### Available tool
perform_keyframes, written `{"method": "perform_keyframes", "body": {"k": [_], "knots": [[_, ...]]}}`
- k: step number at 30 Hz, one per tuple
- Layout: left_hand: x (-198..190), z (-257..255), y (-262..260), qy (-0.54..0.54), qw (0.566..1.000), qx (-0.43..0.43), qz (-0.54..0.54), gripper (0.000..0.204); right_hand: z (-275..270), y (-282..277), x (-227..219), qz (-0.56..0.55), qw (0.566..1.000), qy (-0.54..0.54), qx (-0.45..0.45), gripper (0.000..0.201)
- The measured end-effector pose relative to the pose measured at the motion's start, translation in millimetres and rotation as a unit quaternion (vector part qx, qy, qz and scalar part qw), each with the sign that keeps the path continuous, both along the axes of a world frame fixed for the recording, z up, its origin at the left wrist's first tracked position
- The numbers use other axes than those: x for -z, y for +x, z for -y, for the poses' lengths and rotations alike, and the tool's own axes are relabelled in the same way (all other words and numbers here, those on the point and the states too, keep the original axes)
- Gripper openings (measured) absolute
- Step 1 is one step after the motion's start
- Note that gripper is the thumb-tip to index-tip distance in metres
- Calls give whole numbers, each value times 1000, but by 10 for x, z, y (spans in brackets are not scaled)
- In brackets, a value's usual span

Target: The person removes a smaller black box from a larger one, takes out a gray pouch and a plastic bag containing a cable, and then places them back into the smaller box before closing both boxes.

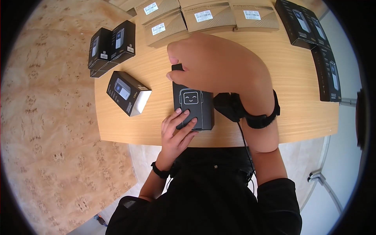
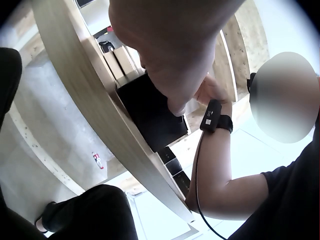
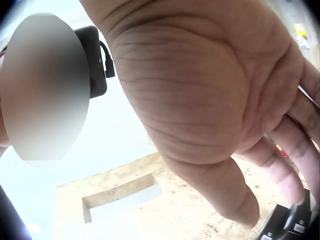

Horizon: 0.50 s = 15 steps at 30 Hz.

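Note:
A black box (image 1: 206, 113) with a smiling-face line drawing lies in front of me on the table, near its edge. My left hand (image 1: 175, 131) holds its near end, fingers on the top face and thumb at the near side. In the left wrist view that thumb lies against the dark end of the box. Over the far end of the box hangs my right hand (image 1: 211, 62), bent at the wrist, hiding part of the box in the head view. The right wrist view shows its bare palm (image 3: 185, 95) with fingers loosely extended and nothing in them.
A separate black box (image 1: 127, 94) with a white end lies to the left. Behind it are stacked black boxes (image 1: 122, 41). Brown cardboard boxes (image 1: 211, 19) line the far side. More black boxes (image 1: 329, 74) run along the right edge. A cable (image 1: 244, 145) hangs from my right wrist.

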<state>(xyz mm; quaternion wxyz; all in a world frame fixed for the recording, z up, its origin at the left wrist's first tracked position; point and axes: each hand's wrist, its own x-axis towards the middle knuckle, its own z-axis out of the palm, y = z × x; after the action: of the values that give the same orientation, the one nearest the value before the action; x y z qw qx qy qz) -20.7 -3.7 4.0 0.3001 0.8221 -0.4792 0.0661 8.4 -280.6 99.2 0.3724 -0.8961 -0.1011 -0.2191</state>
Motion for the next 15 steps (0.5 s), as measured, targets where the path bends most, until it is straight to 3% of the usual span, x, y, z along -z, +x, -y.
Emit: {"method": "perform_keyframes", "body": {"k": [6, 10, 15], "knots": [[27, 202, -155, -22, 994, -57, 88, 49, -13, -222, -130, 27, 999, -31, 19, 27], [91, 488, -268, -60, 984, -105, 128, 46, -163, -409, -350, -56, 993, -90, 58, 29], [-25, 783, -393, -38, 992, -87, 84, 25, -396, -398, 122, -181, 972, -152, -3, 45]]}}
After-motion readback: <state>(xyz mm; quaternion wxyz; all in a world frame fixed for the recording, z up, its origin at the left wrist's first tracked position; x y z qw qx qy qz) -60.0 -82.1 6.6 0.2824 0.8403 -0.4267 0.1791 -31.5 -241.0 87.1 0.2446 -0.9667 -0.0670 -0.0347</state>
